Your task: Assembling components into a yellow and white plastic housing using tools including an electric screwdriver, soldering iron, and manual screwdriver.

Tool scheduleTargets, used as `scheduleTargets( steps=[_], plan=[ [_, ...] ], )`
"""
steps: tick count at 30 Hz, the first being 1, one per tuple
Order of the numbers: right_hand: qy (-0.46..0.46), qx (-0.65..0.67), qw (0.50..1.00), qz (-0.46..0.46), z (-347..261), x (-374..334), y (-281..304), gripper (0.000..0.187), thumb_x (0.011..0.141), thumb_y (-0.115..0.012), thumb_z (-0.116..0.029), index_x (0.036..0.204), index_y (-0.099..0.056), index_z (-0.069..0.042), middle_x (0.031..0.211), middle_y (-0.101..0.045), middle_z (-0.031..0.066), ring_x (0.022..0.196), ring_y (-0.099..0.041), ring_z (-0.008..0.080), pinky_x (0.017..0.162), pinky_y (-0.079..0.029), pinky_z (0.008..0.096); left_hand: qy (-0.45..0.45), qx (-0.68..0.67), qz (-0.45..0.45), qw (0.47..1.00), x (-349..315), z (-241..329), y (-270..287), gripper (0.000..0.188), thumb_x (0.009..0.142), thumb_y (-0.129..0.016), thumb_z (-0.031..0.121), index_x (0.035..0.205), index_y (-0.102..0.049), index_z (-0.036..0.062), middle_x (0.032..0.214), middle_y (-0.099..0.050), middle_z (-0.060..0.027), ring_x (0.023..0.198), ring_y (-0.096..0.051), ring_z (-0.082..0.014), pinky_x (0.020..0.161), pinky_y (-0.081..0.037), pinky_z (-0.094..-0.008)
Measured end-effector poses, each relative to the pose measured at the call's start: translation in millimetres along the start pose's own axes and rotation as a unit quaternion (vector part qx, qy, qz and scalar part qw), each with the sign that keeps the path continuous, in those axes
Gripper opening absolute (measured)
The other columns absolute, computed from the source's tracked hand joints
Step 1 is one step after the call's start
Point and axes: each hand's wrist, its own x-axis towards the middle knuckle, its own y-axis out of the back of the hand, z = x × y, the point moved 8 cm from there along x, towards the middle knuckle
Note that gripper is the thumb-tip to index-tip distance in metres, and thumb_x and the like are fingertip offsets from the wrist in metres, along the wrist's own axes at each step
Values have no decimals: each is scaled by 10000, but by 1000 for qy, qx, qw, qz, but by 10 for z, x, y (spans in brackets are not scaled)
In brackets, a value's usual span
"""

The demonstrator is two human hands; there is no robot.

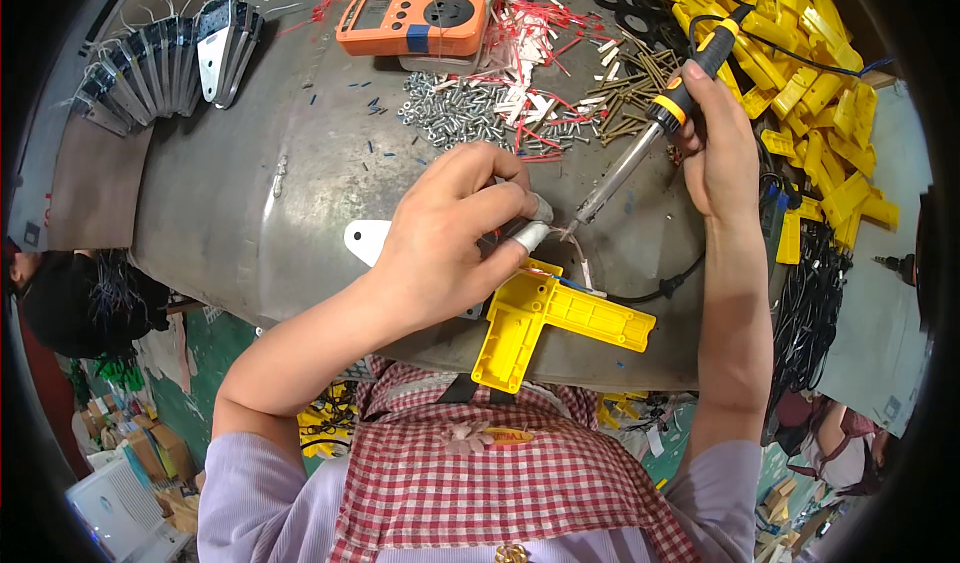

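Note:
My left hand [452,225] pinches a small white part with thin wires [578,251] between taped fingertips, just above a yellow T-shaped plastic housing [548,321] that lies at the near edge of the metal table [260,203]. My right hand [716,143] grips a soldering iron [660,123] by its black and orange handle. The iron's metal tip points down-left and meets the wires beside my left fingertips.
An orange meter [412,23] lies at the back. Piles of small silver screws [450,113], red-and-white wire pieces [540,43] and brass pins [640,88] cover the middle. Several yellow housings [810,83] are heaped on the right, metal brackets [170,63] at the left.

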Motion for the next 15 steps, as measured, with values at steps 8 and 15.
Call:
scheduleTargets(
  steps=[8, 15],
  plan=[
    [-39, 33, 999, 8, -80, -154, -231, 230, 875, -616, -284, 787, -557, -80, 649, -472, -41, 546, -357, 22, 486, -256, 180, 28, -116, -17, 993, -185, -21, 118, 145, 704, -649, -5, 832, -582, 2, 890, -537, -84, 823, -539, -196, 727, -433, -300],
    [-36, -9, 999, -38, -15, -149, -248, 206, 896, -582, -278, 892, -575, -72, 704, -483, -58, 567, -387, 4, 481, -260, 165, 20, -134, -6, 991, -247, -53, 22, 153, 708, -658, 2, 848, -594, 2, 906, -543, -92, 815, -545, -195, 704, -435, -306]
  ],
)
